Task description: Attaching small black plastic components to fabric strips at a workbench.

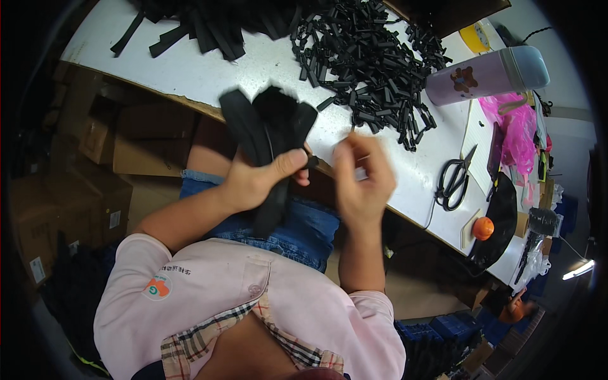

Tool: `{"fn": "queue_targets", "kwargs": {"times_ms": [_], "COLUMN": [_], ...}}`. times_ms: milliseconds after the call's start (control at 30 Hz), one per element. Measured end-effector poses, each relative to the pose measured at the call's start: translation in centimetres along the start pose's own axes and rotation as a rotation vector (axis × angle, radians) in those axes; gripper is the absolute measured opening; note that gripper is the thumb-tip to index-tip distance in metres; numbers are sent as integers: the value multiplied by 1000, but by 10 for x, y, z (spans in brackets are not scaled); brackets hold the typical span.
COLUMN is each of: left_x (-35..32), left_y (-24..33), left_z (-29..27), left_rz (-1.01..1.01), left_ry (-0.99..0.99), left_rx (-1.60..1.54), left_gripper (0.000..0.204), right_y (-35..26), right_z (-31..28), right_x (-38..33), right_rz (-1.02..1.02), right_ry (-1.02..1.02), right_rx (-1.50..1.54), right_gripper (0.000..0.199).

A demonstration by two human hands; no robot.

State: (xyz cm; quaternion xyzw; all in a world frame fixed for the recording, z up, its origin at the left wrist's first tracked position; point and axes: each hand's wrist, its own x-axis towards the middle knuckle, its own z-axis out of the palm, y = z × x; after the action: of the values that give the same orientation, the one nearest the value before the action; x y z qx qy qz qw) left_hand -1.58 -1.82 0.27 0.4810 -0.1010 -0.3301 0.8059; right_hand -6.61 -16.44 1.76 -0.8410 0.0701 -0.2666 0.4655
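Observation:
My left hand (253, 180) is closed around a bundle of black fabric straps (253, 136), held in front of my lap at the table's near edge. The straps fan out above the hand, and one end hangs below it. Next to the left thumb tip sits a small black piece (312, 162), too small to name. My right hand (364, 174) is raised just right of the bundle, smeared by motion, thumb and fingers bent together in a pinch. A thin dark bit shows above its fingertips; what it holds I cannot make out.
A heap of small black plastic pieces (373, 69) covers the white table (266, 79). More black straps (209, 28) lie at the far left. At right are a lilac bottle (472, 76), black scissors (453, 183), a pink bag (519, 136) and an orange round thing (483, 228). Cardboard boxes (149, 142) stand left.

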Motion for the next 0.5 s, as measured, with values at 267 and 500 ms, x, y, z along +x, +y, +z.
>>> {"fn": "queue_targets", "kwargs": {"times_ms": [267,500], "left_x": [6,5], "left_y": [5,3], "left_z": [-5,-3], "left_rz": [-157,-14], "left_ry": [34,39], "left_rx": [-60,74], "left_gripper": [20,19], "right_y": [36,32], "right_z": [-26,-43], "right_x": [12,-2], "right_rz": [-82,15], "right_ry": [26,86], "right_rx": [-589,-424], "right_gripper": [11,21]}}
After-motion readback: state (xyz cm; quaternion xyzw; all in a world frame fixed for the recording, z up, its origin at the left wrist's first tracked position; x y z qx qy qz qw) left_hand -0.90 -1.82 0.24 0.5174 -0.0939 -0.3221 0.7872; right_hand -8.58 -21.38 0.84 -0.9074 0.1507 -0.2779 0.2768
